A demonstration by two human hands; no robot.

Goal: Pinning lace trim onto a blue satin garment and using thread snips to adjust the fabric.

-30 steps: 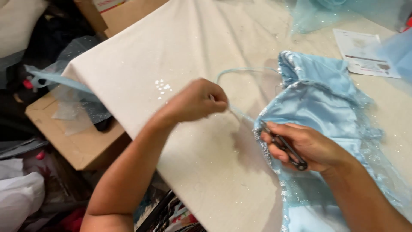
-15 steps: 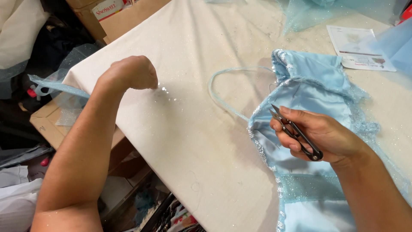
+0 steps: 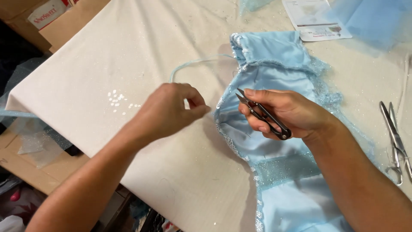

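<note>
Garment (image 3: pixel 279 172): satiny blue cloth, glitter trim. Snips (image 3: pixel 264 115): dark metal, probably matt. Table cover (image 3: pixel 128 64): matt cream cloth.

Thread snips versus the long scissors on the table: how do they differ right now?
The thread snips are short, dark and held in the right hand, over the light blue garment. The long scissors are silvery, much longer, with finger loops, and lie untouched on the table near the right edge. The snips show no finger loops. Both are metal cutting tools with their blades pointing away from the person.

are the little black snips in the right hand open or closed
Slightly open: the thread snips in the right hand show two blade tips parted above the light blue garment.
</note>
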